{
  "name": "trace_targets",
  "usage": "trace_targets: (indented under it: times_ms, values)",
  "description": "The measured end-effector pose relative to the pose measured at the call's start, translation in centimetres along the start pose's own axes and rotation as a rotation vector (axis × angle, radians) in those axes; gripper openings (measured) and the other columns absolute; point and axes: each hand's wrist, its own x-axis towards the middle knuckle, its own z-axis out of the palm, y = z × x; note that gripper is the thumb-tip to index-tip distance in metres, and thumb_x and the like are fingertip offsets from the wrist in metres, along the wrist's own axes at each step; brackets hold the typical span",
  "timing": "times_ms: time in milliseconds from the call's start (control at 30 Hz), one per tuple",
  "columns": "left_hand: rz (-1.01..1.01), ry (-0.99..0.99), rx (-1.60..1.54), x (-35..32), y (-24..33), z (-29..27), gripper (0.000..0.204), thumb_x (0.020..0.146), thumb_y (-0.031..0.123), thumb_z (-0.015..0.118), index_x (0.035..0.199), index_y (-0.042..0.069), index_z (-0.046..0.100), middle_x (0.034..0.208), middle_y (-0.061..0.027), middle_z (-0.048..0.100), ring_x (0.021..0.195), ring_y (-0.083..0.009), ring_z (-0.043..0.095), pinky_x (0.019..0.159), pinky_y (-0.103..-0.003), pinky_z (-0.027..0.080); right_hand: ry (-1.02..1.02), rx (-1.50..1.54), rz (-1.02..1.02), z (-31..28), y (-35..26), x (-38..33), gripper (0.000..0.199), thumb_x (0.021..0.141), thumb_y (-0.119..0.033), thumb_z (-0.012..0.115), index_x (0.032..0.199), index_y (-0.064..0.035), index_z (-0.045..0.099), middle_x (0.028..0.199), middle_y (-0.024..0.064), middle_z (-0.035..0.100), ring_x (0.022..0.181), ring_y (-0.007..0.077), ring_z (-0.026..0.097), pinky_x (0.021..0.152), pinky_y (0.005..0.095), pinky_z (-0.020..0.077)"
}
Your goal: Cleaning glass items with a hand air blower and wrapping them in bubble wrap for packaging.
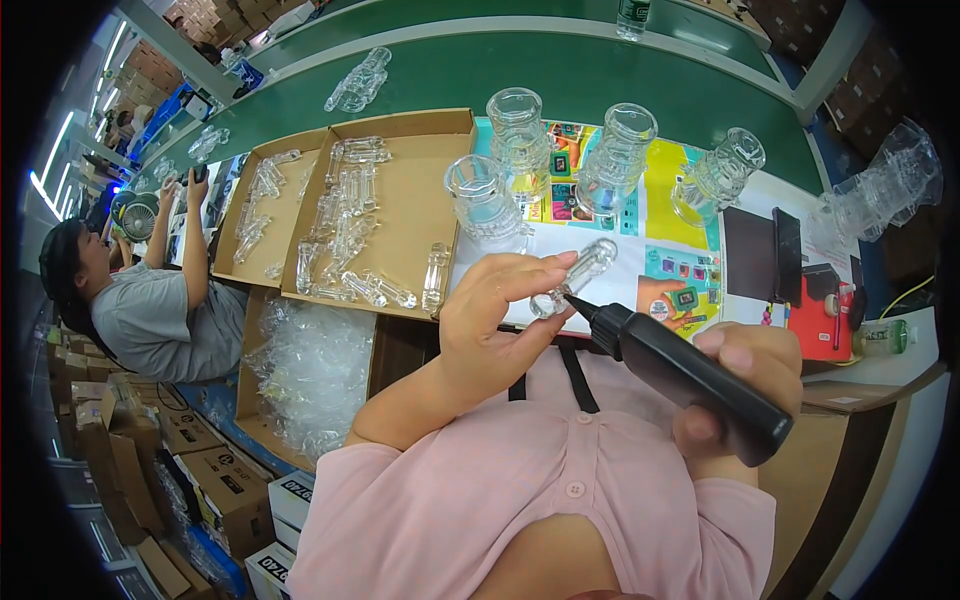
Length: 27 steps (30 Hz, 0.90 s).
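Observation:
Between the fingertips and thumb of my left hand (490,318) is a small clear, hollow plastic piece (592,265), tilted up to the right. My right hand (745,385) is wrapped round a black squeeze bottle (690,375) with a tapered nozzle. The nozzle's tip is at the lower end of the clear piece; whether anything is coming out is too small to tell. Just beyond my hands stand several clear ribbed vessels (612,160) on printed sheets. Left of my left hand, similar small clear pieces (345,215) lie in a shallow cardboard tray (405,128).
Below the tray, a box holds crumpled clear plastic bags (310,375). At right are a stack of clear cups (880,190), a red booklet (822,322) and a plastic bottle (885,338). A co-worker (150,310) in grey sits at the left of the green table (430,75).

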Motion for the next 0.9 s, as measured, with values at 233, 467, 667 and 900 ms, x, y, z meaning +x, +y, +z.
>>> trace_targets:
  times_ms: [233, 467, 667, 900]
  values:
    - [-0.515, -0.151, -0.664, -0.4, 1.6, -0.6, 0.042, 0.075, -0.003, 0.064, 0.113, 0.002, 0.046, 0.11, -0.0148, 0.058, 0.1, -0.0177, 0.057, 0.088, -0.03, 0.043, 0.167, 0.034, -0.323, 1.0, 2.0, -0.1, 0.043, 0.088, -0.036, 0.05, 0.104, 0.003, 0.043, 0.082, 0.0158, 0.048, 0.055, 0.016, 0.048, 0.039, 0.0206, 0.0417]
    - [-0.661, -0.226, -1.07, -0.5, 1.5, -1.1, 0.041, 0.079, -0.003, 0.059, 0.111, 0.006, 0.035, 0.114, -0.0219, 0.054, 0.104, -0.0198, 0.055, 0.089, -0.03, 0.043, 0.154, 0.178, -0.235, 0.6, 1.1, -1.0, 0.044, 0.072, -0.03, 0.072, 0.1, -0.0041, 0.049, 0.088, 0.0113, 0.055, 0.068, 0.0199, 0.056, 0.057, 0.029, 0.0489]
    - [-0.644, -0.206, -1.014, -0.6, 1.5, -1.1, 0.04, 0.079, -0.005, 0.059, 0.109, 0.006, 0.035, 0.114, -0.0226, 0.053, 0.104, -0.0207, 0.055, 0.088, -0.031, 0.044, 0.112, 0.196, -0.213, 0.8, 1.0, -1.1, 0.045, 0.07, -0.029, 0.073, 0.101, -0.0047, 0.05, 0.091, 0.0119, 0.055, 0.071, 0.0205, 0.057, 0.058, 0.03, 0.0486]
    - [-0.533, -0.17, -0.855, -0.8, 1.4, -0.8, 0.039, 0.078, -0.008, 0.059, 0.107, 0.004, 0.035, 0.113, -0.0215, 0.054, 0.105, -0.0222, 0.055, 0.086, -0.032, 0.046, 0.106, 0.135, -0.189, 0.4, 0.7, -1.1, 0.044, 0.071, -0.029, 0.073, 0.1, -0.0053, 0.05, 0.091, 0.0121, 0.056, 0.071, 0.0205, 0.057, 0.06, 0.0306, 0.0489]
